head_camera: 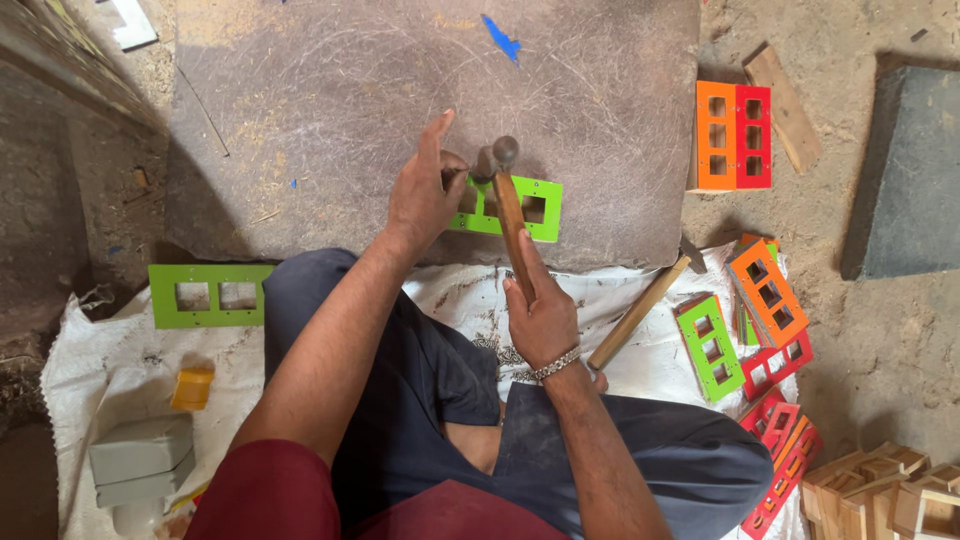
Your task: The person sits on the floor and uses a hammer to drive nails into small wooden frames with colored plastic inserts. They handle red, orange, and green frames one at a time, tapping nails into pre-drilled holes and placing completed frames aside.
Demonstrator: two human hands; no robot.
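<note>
Panel: bright green rectangular cut-out panel lay long axis left-right on the scratched brown board.
Left hand: pinching at the panel's left end, index finger out.
Right hand: grip wrapped round the wooden-handled steel hammer, its head over that end.

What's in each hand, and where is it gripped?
Right hand grips a hammer low on its wooden handle. Left hand pins the green plate.

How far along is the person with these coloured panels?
Done, it seems: assembled orange and red boxes stand at the slab's edge. In hand: the left hand steadies a green panel while the right hand holds a hammer over it. Left: another green panel and loose frames wait.
</note>
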